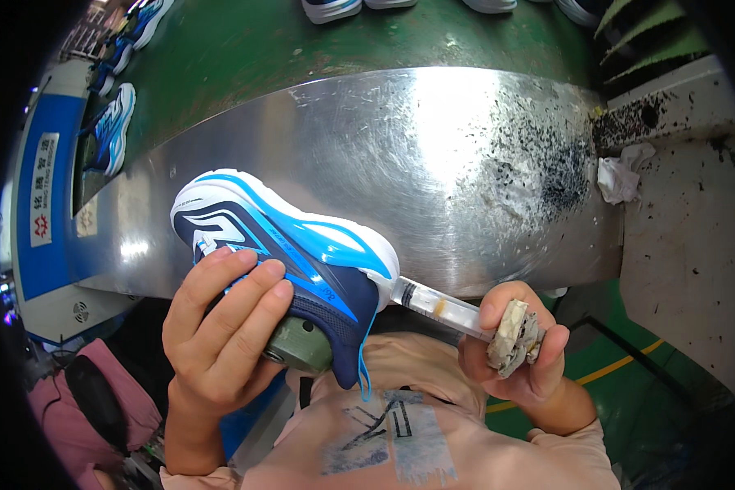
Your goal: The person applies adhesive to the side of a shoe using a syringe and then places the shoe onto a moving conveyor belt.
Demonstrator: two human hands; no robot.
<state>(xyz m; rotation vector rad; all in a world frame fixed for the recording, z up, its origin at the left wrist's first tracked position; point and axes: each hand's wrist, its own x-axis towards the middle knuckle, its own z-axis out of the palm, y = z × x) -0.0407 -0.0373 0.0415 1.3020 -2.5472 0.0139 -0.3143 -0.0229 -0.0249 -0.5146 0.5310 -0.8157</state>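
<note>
A navy and bright-blue sneaker (302,261) with a white sole is tilted on its side, its toe to the upper left. My left hand (229,318) is closed round its upper. A dark green shoe last (300,343) fills the shoe's opening, and a blue pull loop hangs at the heel. My right hand (514,343) is closed round a clear syringe (441,307), whose tip end meets the sole edge at the heel. Yellowish matter shows inside the barrel. Pressed in the same hand is a crumpled grey-white wad (514,339), its material unclear.
Beneath the shoe lies a shiny metal tabletop (318,147), smeared black at right. A crumpled white tissue (621,173) rests by the right-hand panel. Beyond runs a green surface (245,90) with several shoes, one similar blue sneaker (110,131) at left.
</note>
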